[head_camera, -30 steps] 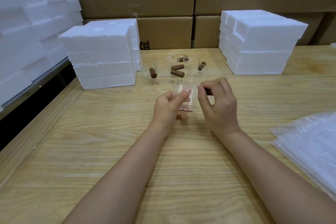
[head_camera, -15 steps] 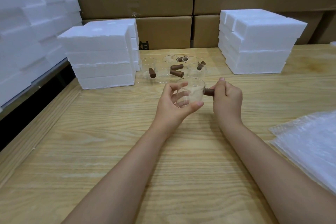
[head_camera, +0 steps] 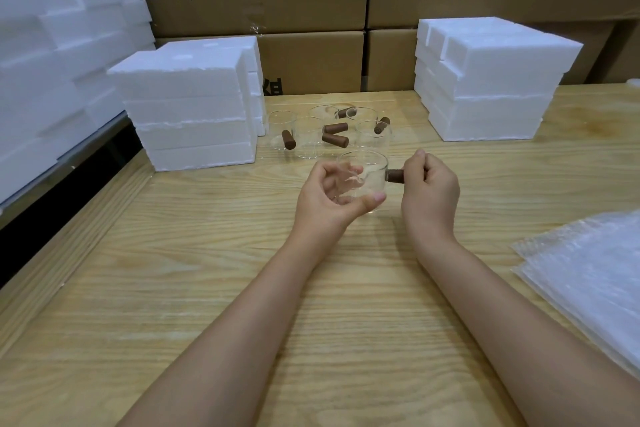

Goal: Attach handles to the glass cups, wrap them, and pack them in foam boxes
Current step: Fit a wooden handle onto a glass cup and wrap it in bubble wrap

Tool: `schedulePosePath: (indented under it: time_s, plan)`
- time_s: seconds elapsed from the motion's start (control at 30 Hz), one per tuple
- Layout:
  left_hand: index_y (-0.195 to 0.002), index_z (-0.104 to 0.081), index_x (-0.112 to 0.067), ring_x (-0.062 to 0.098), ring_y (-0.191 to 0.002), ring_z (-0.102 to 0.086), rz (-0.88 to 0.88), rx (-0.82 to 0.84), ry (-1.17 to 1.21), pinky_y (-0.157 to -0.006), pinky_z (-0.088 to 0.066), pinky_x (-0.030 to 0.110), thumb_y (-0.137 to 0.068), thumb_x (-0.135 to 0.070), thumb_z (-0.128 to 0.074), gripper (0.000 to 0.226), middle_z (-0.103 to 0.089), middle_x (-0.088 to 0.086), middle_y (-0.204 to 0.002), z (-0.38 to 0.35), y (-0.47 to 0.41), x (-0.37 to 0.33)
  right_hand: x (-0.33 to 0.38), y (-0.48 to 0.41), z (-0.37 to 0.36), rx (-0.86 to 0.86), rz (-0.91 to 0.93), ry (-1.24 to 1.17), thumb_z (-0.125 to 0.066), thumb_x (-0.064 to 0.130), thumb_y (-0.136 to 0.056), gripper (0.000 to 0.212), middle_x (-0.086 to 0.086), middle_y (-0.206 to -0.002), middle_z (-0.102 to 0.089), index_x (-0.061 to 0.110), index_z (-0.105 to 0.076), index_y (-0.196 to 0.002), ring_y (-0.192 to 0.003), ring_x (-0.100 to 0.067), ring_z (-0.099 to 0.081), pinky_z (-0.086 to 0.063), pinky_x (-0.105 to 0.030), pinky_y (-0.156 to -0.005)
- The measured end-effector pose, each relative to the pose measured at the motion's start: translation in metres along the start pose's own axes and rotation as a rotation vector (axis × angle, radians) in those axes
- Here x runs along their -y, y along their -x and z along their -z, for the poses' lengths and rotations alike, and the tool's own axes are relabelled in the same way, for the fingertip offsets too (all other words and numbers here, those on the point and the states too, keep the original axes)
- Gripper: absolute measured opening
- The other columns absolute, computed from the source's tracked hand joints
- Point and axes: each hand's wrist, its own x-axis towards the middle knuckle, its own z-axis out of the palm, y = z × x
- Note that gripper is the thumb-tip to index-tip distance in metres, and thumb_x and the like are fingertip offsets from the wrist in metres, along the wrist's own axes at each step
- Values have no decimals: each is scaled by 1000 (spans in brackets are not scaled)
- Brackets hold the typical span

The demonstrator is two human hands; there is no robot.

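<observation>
Both of the person's arms are bare. The smooth, slender left forearm [head_camera: 242, 315] and the matching right forearm [head_camera: 502, 322] run uncovered from the bottom edge of the view up to the wrists. The bare left hand [head_camera: 329, 194] and bare right hand [head_camera: 429, 191] have slim fingers. The left thumbnail [head_camera: 380, 198] looks short and rounded, though it is too small to be sure.
</observation>
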Motion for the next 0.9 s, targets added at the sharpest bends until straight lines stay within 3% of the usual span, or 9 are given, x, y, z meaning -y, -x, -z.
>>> schedulePosePath:
  time_s: [0.1,0.27,0.37,0.5,0.6,0.67,0.8,0.9]
  plan:
    - [-104,-55,-9,13,-83,-71,66,0,39,-66,-57,27,-69,-14,-84,46,-71,5,-101,-2,1,-2,7,4,1,-5,89,-87,-49,22,-97,34,16,-58,-63,17,-45,-63,-55,1,-53,-35,-9,-54]
    - [-91,-65,-8,17,-64,-68,174,10,90,-46,-54,28,-77,-45,-64,39,-71,6,-82,-2,-1,-7,17,15,-2,93,238,-147,-70,20,-84,27,21,-62,-55,29,-45,-76,-55,3,-51,-38,-10,-55]
    - [-102,-65,-6,19,-59,-66,206,15,138,-40,-44,24,-91,-49,-52,45,-70,9,-77,1,-5,-7,18,21,-5,180,283,-146,-72,18,-82,31,24,-70,-58,35,-46,-85,-61,4,-52,-42,-10,-60]
    - [-119,-55,7,21,-45,-57,254,-15,217,-36,-32,19,-81,-55,-44,74,-65,11,-66,5,-8,-8,22,28,-8,257,359,-147,-68,13,-83,19,17,-81,-60,23,-55,-94,-76,3,-59,-49,-16,-70]
    - [-120,-52,9,20,-43,-53,260,13,280,-34,-30,18,-88,-51,-43,69,-64,13,-67,7,-8,-11,26,30,-8,280,382,-140,-65,15,-84,16,4,-82,-65,8,-62,-98,-76,-9,-62,-52,-29,-71]
    - [-120,-50,2,20,-42,-52,279,13,325,-34,-29,18,-87,-49,-42,61,-64,14,-70,7,-8,-14,27,29,-7,304,379,-138,-63,12,-85,18,-1,-83,-65,5,-64,-101,-76,-15,-63,-53,-33,-71]
    - [-115,-49,-6,19,-44,-53,344,-23,395,-41,-31,19,-97,-43,-37,43,-61,7,-72,10,-9,-14,25,29,-6,375,524,-84,-60,5,-88,20,6,-90,-62,1,-65,-107,-77,1,-60,-50,-19,-72]
    - [-105,-56,-11,20,-65,-56,351,-11,408,-57,-34,28,-99,-43,-34,39,-62,6,-81,11,-8,-16,25,30,-5,445,593,-55,-55,20,-94,26,4,-92,-63,1,-64,-109,-78,0,-58,-45,-14,-74]
